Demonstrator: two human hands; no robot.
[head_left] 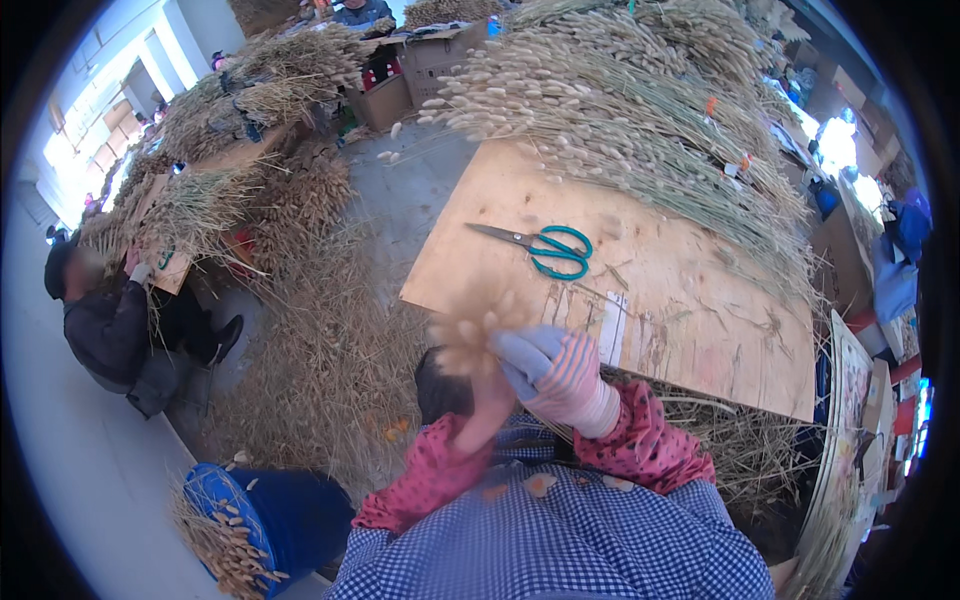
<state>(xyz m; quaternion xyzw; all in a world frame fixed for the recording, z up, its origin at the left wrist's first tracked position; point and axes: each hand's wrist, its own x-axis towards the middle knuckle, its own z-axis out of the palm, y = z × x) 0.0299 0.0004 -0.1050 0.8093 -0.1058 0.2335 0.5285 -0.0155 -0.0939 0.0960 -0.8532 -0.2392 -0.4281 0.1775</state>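
A small bunch of dried bunny-tail grass (478, 322), its fluffy beige heads blurred, is held up in front of my body at the near edge of the board. My bare left hand (488, 402) is closed round it just below the heads, with its fingers partly hidden. On the other side my right hand (557, 376), in a pink-striped glove with blue-grey fingers, presses its bent fingers against the bunch. Scissors with teal handles (528, 240) lie on the wooden board (440, 255) beyond my hands, blades pointing left.
A large heap of bunny-tail grass (620, 130) covers the board's far side. Loose straw (330, 340) litters the floor at left. Near my left side stands a blue barrel (300, 515) with dried heads on it. A seated person (110, 330) works at the far left.
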